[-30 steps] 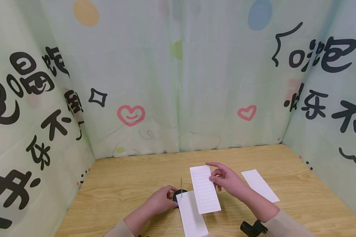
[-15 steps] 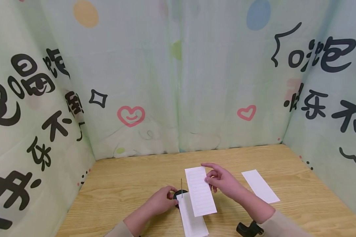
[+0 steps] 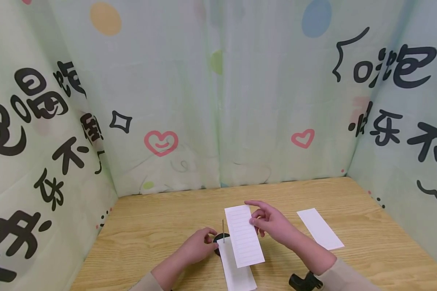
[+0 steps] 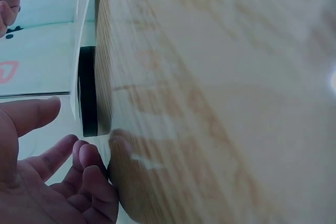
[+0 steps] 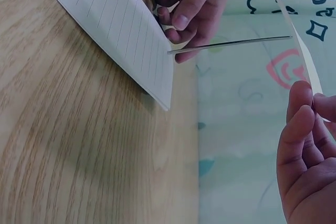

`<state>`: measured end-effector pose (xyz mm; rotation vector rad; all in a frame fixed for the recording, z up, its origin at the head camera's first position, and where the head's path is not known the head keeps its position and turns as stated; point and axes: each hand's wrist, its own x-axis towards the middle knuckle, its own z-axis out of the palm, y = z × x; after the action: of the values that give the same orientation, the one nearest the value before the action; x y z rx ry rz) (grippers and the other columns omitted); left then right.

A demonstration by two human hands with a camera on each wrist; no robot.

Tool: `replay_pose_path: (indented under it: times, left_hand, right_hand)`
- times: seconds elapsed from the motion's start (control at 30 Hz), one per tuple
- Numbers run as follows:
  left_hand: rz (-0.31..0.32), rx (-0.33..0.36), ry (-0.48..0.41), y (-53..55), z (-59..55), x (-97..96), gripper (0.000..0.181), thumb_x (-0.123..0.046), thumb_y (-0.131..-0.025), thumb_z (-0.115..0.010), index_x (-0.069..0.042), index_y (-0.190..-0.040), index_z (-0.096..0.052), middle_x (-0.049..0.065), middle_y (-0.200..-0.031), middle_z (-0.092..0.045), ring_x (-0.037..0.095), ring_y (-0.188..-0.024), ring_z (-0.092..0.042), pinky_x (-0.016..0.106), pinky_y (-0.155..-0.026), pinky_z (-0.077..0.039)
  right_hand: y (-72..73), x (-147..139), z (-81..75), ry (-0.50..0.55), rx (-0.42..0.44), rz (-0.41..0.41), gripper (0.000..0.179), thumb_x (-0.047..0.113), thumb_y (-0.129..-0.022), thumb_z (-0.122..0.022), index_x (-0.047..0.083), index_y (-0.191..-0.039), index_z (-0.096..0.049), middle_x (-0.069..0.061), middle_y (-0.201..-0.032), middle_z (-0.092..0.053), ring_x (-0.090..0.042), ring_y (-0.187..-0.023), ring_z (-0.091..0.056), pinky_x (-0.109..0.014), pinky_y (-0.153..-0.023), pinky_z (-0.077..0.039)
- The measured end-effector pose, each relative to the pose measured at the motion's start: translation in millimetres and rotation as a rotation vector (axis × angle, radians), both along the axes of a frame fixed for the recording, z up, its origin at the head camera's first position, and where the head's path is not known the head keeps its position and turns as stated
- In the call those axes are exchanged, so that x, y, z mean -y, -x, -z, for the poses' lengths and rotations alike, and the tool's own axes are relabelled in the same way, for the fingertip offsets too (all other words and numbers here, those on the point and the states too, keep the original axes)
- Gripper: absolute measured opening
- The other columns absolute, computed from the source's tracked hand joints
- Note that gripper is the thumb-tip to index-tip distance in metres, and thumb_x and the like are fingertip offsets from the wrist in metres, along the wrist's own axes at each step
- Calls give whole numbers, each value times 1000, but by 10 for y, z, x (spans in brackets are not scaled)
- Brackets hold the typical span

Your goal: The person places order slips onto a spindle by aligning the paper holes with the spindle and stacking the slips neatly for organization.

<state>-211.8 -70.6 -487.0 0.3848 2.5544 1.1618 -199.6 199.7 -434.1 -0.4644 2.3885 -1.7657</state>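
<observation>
A person's right hand [image 3: 271, 221] pinches a lined sheet [image 3: 243, 234] by its right edge between thumb and fingers, holding it raised above a paper stack [image 3: 242, 279] whose far end is pierced by an upright spike [image 5: 231, 44]. At left, the left hand [image 3: 200, 244] curls loosely beside the black base [image 4: 88, 95], its grip impossible to tell; another white sheet [image 3: 319, 228] lies on the wooden table [image 3: 160, 214] at right.
</observation>
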Motion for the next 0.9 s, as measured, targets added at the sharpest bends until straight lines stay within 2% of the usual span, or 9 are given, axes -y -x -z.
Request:
replay_pose_path:
  times: [0.2,0.3,0.47,0.73,0.9]
  left_hand:
    - [1,-10,-27,-3,-36,27,37,-22,-93,-69,-7,-125,-59,5,-97,-54,20,-74,-53,34,-62,-44]
    - [0,-28,-51,-8,-62,45,37,-21,-94,-68,-5,-125,-59,6,-97,-54,19,-69,-53,33,-59,-46]
    - [-17,-20,-112,0,-82,64,34,-20,-96,-66,-4,-125,-58,5,-94,-55,17,-58,-53,32,-52,-45]
    - [-65,-66,-140,-26,-186,46,31,-20,-97,-64,-6,-124,-60,2,-96,-55,20,-70,-55,33,-54,-46]
    - [-80,-120,-181,-53,-261,37,29,-29,-98,-62,-8,-120,-63,2,-99,-56,18,-77,-53,34,-60,-46]
  right_hand:
    - [-8,17,-13,-9,-10,-9,52,5,-97,-62,8,-145,-45,-12,-92,-60,-22,-67,-57,-34,-56,-50]
    - [-7,24,-16,-13,-16,-10,52,5,-96,-62,8,-145,-45,-12,-91,-60,-22,-67,-57,-35,-56,-51]
    - [-9,45,-27,-1,-15,-17,51,4,-96,-62,7,-145,-45,-12,-91,-61,-24,-67,-57,-32,-56,-50]
    - [-8,81,-13,11,-4,-22,51,4,-96,-62,7,-144,-46,-12,-91,-60,-19,-66,-56,-29,-55,-48]
    - [-2,92,4,16,-3,-27,51,5,-96,-62,7,-144,-45,-12,-91,-61,-19,-66,-57,-29,-55,-49]
